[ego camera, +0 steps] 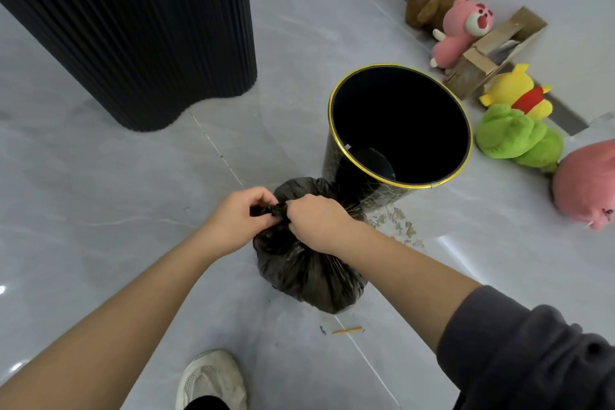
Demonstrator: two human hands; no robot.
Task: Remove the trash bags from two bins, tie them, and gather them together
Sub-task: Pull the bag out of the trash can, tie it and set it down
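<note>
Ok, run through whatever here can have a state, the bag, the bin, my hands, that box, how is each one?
trash bag: on the floor outside the bin, full, neck bunched, knot not clearly finished.
bin: upright, no lid, no liner inside.
left hand: pinches the bag's bunched neck.
right hand: grips the neck from the other side.
cardboard box: open, lying tilted on the floor.

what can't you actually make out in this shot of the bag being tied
- Knot on the trash bag: head view, the left hand and right hand cover the neck, so whether it is tied cannot be told.
- Inside of the bin: head view, mostly lost in dark shadow.
- Pink plush: head view, cut off by the right edge.
- Second bin: nowhere in the head view.
</note>
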